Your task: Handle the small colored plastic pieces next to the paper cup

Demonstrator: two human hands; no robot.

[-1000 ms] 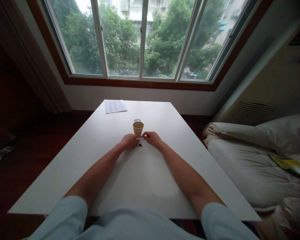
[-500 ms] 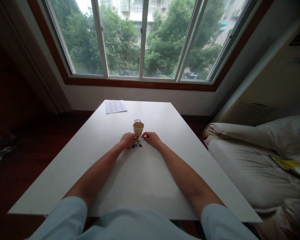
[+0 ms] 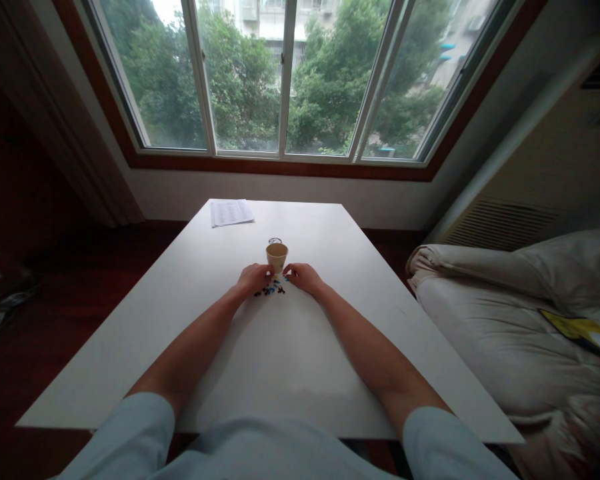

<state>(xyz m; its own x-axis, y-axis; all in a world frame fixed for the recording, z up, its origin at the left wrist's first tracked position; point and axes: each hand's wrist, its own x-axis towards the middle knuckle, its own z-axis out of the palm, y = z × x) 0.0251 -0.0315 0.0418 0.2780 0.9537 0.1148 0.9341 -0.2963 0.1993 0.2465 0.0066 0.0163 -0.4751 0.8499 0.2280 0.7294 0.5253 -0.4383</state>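
Observation:
A light brown paper cup stands upright on the white table, close in front of both hands. My left hand is at the cup's lower left side, fingers curled together; whether they press on the cup or pinch something small I cannot tell. On the cup's right, my right hand is closed in a pinch, with a bit of blue showing at its fingertips. Several small blue and black pieces lie scattered on the table between the hands, just before the cup. Their exact kind is too small to make out.
Behind the cup lies a small dark, thin looped thing. Sheets of printed paper rest at the table's far left corner. A beige sofa with a yellow and black item on it stands right of the table.
My left hand has shifted slightly left and away from the front of the cup, and more of the small pieces show. The right hand has barely moved, and the cup stays put.

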